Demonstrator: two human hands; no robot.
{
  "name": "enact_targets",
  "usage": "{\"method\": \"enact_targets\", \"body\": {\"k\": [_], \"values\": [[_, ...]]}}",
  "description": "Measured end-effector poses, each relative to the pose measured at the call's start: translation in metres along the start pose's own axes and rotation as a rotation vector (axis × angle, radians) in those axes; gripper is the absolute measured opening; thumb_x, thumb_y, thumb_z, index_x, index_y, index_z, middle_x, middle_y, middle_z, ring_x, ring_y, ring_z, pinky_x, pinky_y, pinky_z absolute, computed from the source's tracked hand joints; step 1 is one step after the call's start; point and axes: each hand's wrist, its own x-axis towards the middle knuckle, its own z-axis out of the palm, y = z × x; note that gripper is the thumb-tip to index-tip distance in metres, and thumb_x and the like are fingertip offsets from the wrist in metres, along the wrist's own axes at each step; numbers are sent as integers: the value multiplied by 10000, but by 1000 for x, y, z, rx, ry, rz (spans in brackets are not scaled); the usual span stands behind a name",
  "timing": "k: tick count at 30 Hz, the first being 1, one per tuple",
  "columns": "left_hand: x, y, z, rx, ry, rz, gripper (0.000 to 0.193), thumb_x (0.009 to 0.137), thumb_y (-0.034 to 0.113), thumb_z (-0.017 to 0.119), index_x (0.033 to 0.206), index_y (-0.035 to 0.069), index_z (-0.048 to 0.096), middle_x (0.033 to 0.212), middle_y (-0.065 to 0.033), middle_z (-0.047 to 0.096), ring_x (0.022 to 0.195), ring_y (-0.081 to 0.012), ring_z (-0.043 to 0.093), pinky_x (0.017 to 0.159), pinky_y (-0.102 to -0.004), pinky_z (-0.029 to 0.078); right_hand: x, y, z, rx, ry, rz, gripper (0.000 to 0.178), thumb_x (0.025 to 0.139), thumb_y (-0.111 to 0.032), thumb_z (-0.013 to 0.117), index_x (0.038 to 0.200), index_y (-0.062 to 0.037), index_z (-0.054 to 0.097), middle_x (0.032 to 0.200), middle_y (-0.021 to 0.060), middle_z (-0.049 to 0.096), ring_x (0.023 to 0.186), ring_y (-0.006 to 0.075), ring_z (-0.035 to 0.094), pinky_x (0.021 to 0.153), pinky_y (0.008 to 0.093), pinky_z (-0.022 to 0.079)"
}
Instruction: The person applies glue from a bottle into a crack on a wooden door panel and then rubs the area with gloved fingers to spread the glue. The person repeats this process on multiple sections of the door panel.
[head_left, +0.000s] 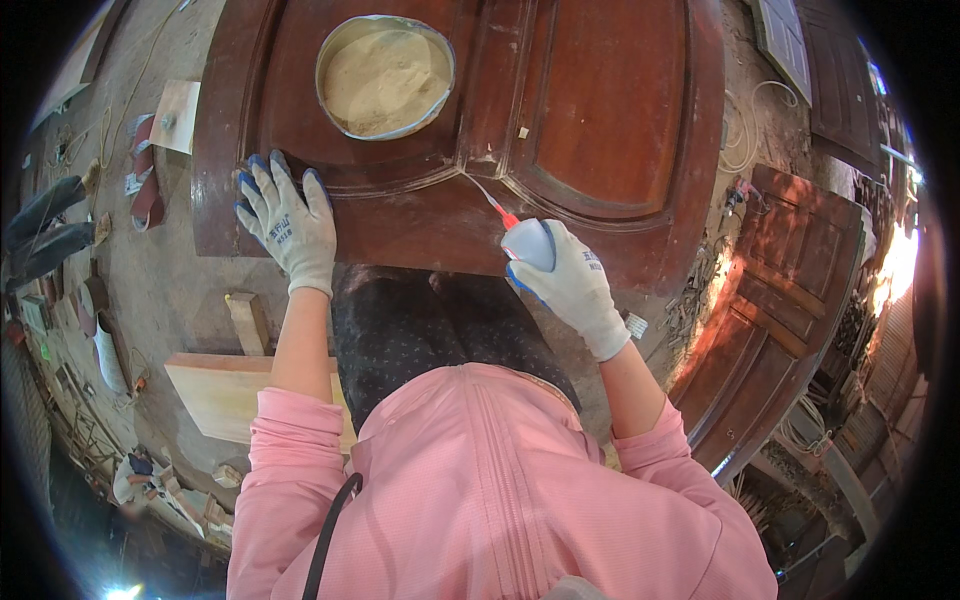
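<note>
Left hand [290, 228] at 10 o'clock, right hand [573, 285] at 3: off-white knit gloves [305, 250], blue-coated fingertips [277, 158], dark print [282, 232] on backs. Pink long-sleeved jacket [430, 480] at 6, thin black cord [333, 530] at 7. Black pale-flecked trousers [430, 325], 6.

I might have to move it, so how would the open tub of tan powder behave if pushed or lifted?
The tub is probably fairly heavy, given the broad fill of powder. Its wide, round shape suggests little tipping on the door. With no lid, a jolt might spill some.

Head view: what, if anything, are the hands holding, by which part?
The right hand grips the red-nozzled bottle by its body; the left hand holds nothing.
</note>
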Motion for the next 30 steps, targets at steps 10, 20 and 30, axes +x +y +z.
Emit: {"method": "enact_targets", "body": {"k": [10, 20, 30], "values": [[0, 0, 1, -10, 16, 3, 638, 1078, 445, 436, 1568, 37, 452, 1673, -212, 346, 1563, -431, 262, 1277, -591, 117, -2, -4, 4, -32, 24, -2, 571, 867, -408, 757, 1255, -44, 550, 1148, 216, 681, 1055, 423, 669, 876, 490, 527], [0, 0, 1, -10, 21, 5, 639, 1079, 447, 434, 1572, 41, 449, 1677, -204, 344, 1564, -428, 263, 1278, -587, 120, -1, -7, 5, -46, 55, -5, 556, 859, -366, 805, 1264, -52, 587, 1087, 213, 708, 1020, 420, 684, 855, 473, 536], [-1, -1, 1, -7, 20, 8, 636, 1076, 444, 446, 1561, 33, 462, 1671, -208, 352, 1556, -433, 278, 1274, -592, 130, -2, -4, 6, -57, 40, -34, 547, 873, -414, 739, 1231, -45, 551, 1115, 214, 685, 1027, 418, 676, 861, 493, 530]]}}
